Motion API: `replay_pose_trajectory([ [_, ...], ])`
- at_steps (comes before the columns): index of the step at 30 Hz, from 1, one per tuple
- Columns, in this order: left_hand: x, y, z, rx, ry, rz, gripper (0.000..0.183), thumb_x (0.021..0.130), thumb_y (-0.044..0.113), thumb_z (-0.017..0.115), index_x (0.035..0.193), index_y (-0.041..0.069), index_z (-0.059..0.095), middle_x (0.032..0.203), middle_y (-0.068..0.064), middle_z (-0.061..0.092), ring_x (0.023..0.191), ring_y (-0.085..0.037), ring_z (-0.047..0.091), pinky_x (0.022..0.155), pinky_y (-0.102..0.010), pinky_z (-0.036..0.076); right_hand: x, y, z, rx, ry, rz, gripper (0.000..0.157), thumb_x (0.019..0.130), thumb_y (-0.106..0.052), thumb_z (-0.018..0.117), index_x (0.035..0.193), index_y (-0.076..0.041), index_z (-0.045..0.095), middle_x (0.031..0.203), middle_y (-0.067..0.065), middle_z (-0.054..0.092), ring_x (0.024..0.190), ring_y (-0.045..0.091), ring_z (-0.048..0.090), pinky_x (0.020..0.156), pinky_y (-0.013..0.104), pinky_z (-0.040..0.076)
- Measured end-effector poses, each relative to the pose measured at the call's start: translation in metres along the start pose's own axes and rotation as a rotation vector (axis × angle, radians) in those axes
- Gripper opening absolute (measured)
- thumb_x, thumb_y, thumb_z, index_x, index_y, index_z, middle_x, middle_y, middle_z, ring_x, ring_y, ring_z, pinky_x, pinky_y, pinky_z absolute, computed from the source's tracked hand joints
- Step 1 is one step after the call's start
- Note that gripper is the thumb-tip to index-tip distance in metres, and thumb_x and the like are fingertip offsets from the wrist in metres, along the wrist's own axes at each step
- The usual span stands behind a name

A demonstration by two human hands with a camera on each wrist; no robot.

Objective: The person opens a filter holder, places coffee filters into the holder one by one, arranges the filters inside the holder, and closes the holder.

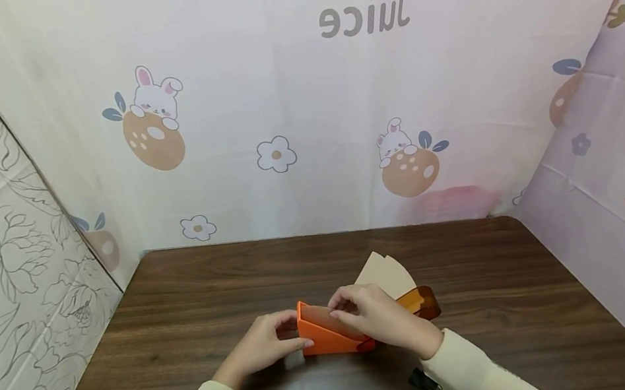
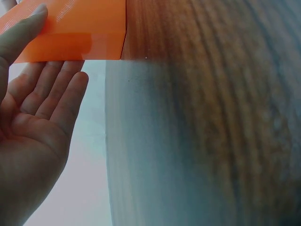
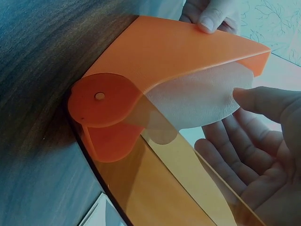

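An orange plastic box (image 1: pixel 328 342) with a slanted top stands on the table. Its see-through amber lid (image 1: pixel 427 303) is swung back to the right on a round hinge (image 3: pixel 106 100). My left hand (image 1: pixel 262 342) grips the box's left end, thumb on the front wall and fingers behind. Pale paper, shaped like coffee filters (image 3: pixel 202 98), stands partly inside the box. My right hand (image 1: pixel 370 312) pinches its upper edge, with the thumb on the near face and the fingers behind. How many sheets it pinches I cannot tell.
More pale fan-shaped papers (image 1: pixel 386 274) lie behind the box, partly covered by the right hand and lid. The dark wood table (image 1: pixel 227 273) ends at a printed cloth backdrop (image 1: pixel 328 179). A flower-patterned panel (image 1: pixel 16 263) stands at the left.
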State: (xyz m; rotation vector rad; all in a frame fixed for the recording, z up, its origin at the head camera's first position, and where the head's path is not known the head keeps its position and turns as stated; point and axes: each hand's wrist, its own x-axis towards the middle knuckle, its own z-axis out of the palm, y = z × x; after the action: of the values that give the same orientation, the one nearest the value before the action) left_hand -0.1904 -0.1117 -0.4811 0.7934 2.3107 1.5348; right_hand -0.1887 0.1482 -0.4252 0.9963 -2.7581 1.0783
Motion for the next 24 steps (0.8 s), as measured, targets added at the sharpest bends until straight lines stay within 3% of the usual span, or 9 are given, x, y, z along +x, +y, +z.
replay_pose_trajectory([
  [17, 0.0007, -0.0014, 0.0007, 0.020, 0.006, 0.008, 0.031, 0.090, 0.027, 0.078, 0.119, 0.020, 0.069, 0.112, 0.009, 0.071, 0.106, -0.011, 0.066, 0.091, -0.027, 0.052, 0.0001, -0.0025, -0.0023, -0.007, -0.020, 0.028, 0.016, 0.094, -0.018, 0.074, 0.108, -0.014, 0.069, 0.093, -0.010, 0.067, 0.083, 0.004, 0.062, 0.077, 0.026, 0.056],
  [24, 0.0000, -0.0006, 0.0008, 0.015, 0.008, 0.008, 0.031, 0.090, 0.027, 0.078, 0.118, 0.021, 0.069, 0.111, 0.010, 0.071, 0.106, -0.010, 0.066, 0.091, -0.028, 0.052, -0.0009, -0.0042, -0.0093, -0.006, -0.014, 0.029, 0.022, 0.094, -0.020, 0.074, 0.112, -0.008, 0.069, 0.100, -0.005, 0.068, 0.088, 0.007, 0.063, 0.081, 0.032, 0.057],
])
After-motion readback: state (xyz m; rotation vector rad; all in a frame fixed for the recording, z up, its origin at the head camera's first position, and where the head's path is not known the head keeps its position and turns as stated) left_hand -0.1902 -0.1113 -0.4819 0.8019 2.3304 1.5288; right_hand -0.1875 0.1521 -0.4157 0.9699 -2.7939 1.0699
